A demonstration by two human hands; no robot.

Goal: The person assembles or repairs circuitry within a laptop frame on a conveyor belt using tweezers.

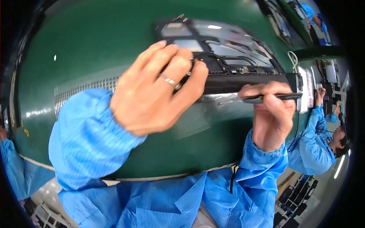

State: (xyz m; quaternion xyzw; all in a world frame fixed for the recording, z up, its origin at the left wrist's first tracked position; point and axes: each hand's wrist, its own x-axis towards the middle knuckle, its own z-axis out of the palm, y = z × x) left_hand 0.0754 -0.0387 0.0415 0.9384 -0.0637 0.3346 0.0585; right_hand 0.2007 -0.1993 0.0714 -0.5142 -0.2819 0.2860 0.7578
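An opened laptop chassis [232,48] lies on the green mat, showing dark framing, pale panels and thin cables. Its far part is smeared by motion. My left hand [156,85], with a ring on one finger, is bent over the chassis's near left corner, the fingers gripping there; the fingertips are partly hidden. My right hand [272,108] pinches dark-handled tweezers [253,99] like a pen, beside the near edge of the chassis. Their shiny tips point left, over a clear plastic sheet [194,127] that lies below the chassis.
A perforated clear strip [81,91] lies left of my left hand on the green mat [91,34]. Further dark parts [279,24] stand at the far right. A white tray [304,89] and a cable [292,60] are at the right, where a co-worker in blue [313,140] sits.
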